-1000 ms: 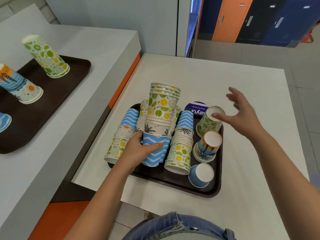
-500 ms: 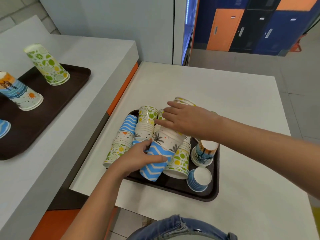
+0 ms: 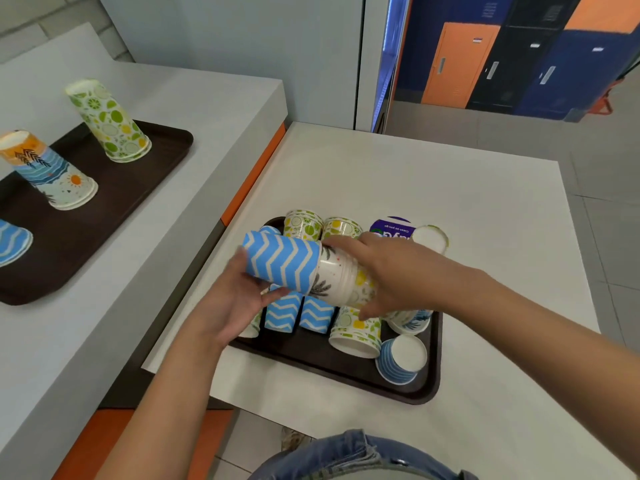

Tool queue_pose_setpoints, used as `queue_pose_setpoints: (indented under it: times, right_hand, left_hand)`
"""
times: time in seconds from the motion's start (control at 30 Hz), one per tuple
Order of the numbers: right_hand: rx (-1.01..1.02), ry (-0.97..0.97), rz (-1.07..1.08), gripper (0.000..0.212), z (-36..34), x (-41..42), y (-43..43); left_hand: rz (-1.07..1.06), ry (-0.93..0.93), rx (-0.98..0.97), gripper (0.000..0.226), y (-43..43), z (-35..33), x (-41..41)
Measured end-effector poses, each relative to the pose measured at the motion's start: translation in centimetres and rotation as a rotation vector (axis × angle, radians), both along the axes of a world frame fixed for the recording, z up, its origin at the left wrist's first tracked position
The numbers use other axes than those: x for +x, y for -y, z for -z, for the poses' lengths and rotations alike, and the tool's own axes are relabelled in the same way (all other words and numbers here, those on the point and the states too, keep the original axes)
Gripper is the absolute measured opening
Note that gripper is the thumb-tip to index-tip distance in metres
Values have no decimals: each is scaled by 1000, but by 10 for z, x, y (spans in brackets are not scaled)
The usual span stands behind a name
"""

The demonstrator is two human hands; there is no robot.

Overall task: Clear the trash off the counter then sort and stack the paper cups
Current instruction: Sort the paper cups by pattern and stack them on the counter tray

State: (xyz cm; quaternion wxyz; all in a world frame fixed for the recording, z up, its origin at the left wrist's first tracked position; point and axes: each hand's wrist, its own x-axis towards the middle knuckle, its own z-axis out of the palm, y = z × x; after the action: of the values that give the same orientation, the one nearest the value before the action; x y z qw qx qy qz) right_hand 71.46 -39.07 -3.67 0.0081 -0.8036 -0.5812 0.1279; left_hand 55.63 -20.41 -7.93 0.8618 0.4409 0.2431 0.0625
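A dark brown tray (image 3: 408,393) on the white table holds many paper cups in mixed prints. Above it I hold a nested stack on its side. My left hand (image 3: 239,299) grips its blue zigzag cup (image 3: 280,263) at the left end. My right hand (image 3: 388,271) grips the palm-print and citrus cups (image 3: 341,278) at the other end. Below stand two blue zigzag cups (image 3: 298,313), a citrus stack (image 3: 355,332) and a blue striped cup (image 3: 401,362).
On the grey counter to the left, a second brown tray (image 3: 114,199) carries upside-down sorted stacks: citrus (image 3: 109,121), beach sunset (image 3: 48,171) and blue zigzag (image 3: 12,242). A purple round label (image 3: 393,228) lies at the near tray's far edge. Lockers stand behind.
The mixed stack has been lifted off the tray and tipped sideways. My left hand rose with the blue zigzag end; my right hand closed around the other end.
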Motion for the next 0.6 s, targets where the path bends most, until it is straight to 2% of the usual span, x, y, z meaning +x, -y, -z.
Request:
queue_pose_setpoints:
  times: [0.07, 0.13, 0.33, 0.4, 0.5, 0.6]
  right_hand:
    - [11, -81, 51, 110, 5, -10, -1]
    - [42, -168, 100, 109, 10, -18, 0]
    - [99, -339, 254, 107, 13, -14, 20]
    - [94, -393, 291, 107, 13, -7, 38]
    - [96, -445, 377, 104, 12, 1, 80]
    - [145, -556, 494, 99, 11, 4, 129]
  left_hand:
    - [-148, -4, 34, 102, 10, -1, 10]
    - [-270, -1, 26, 76, 18, -2, 19]
    - [-413, -53, 55, 35, 30, -10, 42]
    - [-524, -11, 50, 32, 26, -16, 48]
    - [-653, 55, 144, 52, 26, -21, 50]
    - [-570, 5, 389, 49, 55, -18, 44]
